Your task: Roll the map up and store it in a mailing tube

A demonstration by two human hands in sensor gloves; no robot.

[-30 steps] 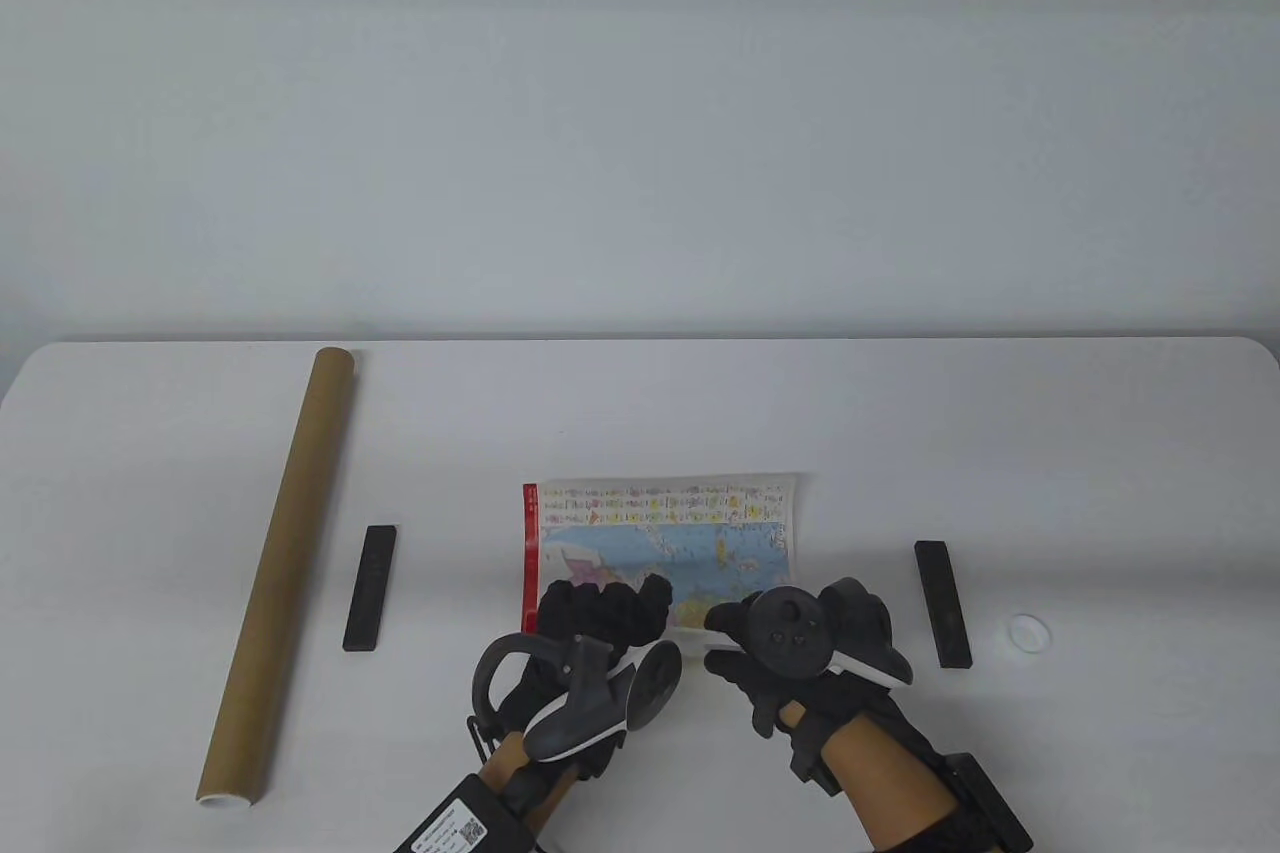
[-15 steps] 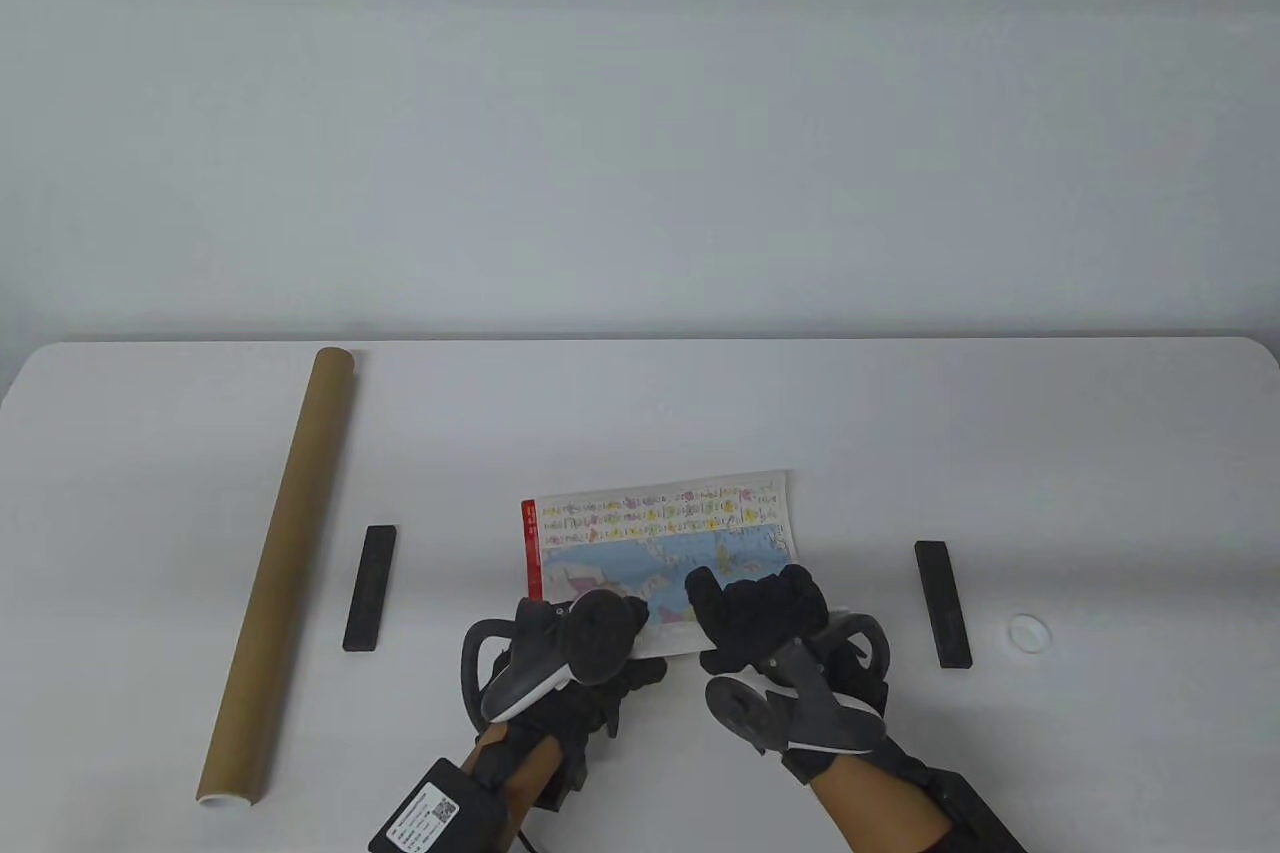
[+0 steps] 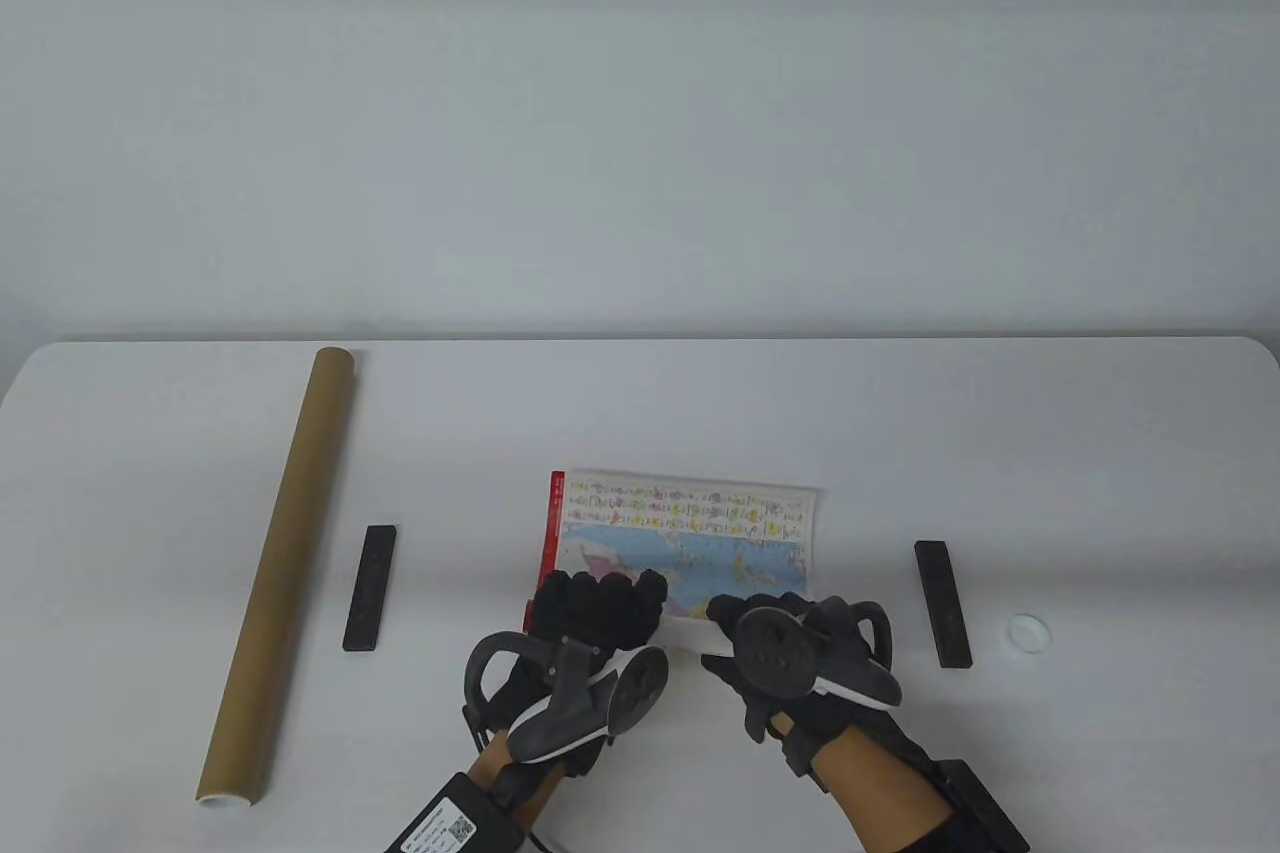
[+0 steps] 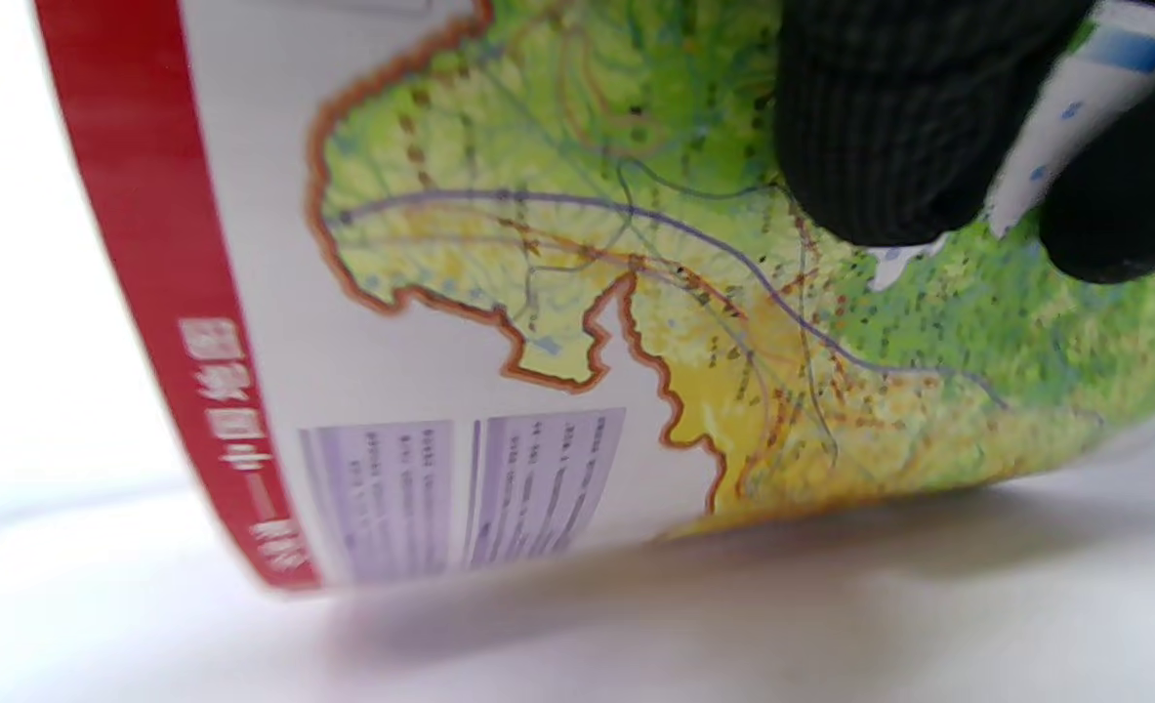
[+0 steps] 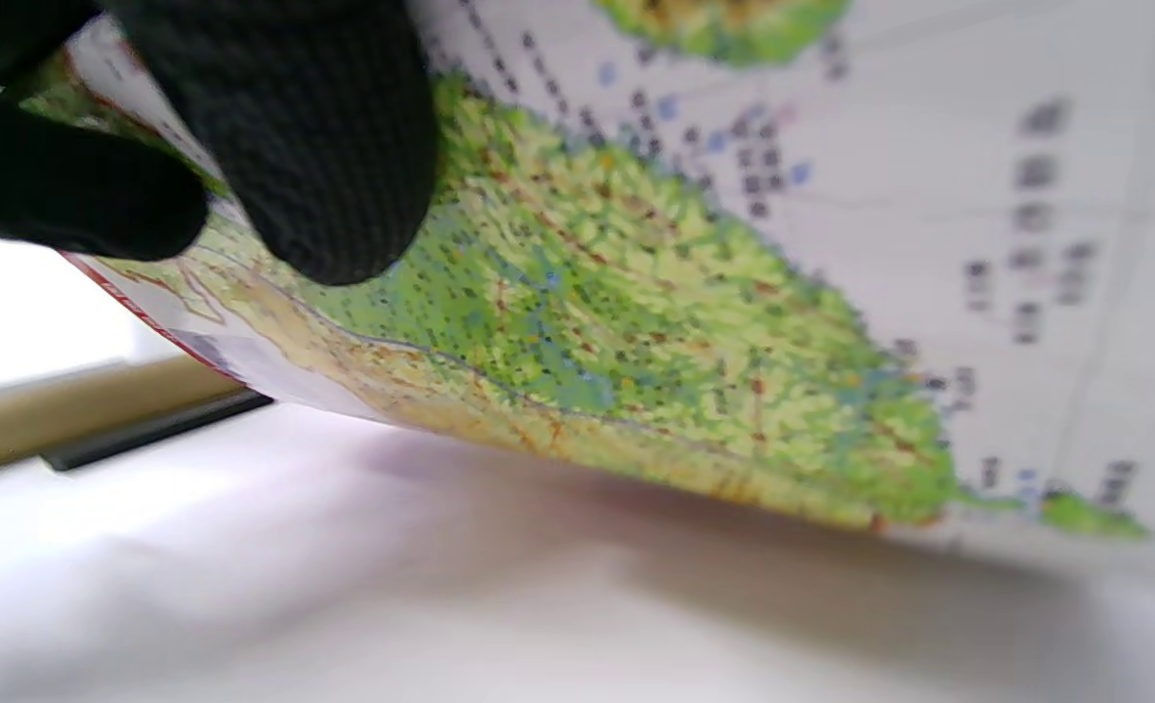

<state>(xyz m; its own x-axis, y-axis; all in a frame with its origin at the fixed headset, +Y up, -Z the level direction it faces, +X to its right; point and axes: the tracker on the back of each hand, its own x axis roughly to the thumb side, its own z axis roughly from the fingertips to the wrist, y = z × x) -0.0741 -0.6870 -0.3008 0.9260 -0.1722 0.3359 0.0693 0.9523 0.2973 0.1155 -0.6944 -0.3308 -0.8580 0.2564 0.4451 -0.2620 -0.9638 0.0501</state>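
On my desk I count one map, one brown mailing tube, two black bars and one small white ring. The map lies at the desk's 6 o'clock, its near edge rolled under my two hands. The tube lies well apart at 9 o'clock, running from the far edge toward the near edge, with the left bar just beside it. The right bar sits at 3 o'clock, the ring a little past it.

My left hand has its fingers curled over the roll, thumb beneath, clamped on the map. My right hand grips the roll's other end the same way, fingers pressed on the printed side.

The table view shows only the trackers and knuckles. The left wrist view shows the red border and green terrain curving up off the desk. The right wrist view shows the lifted paper edge, and beyond it the tube and left bar, blurred.
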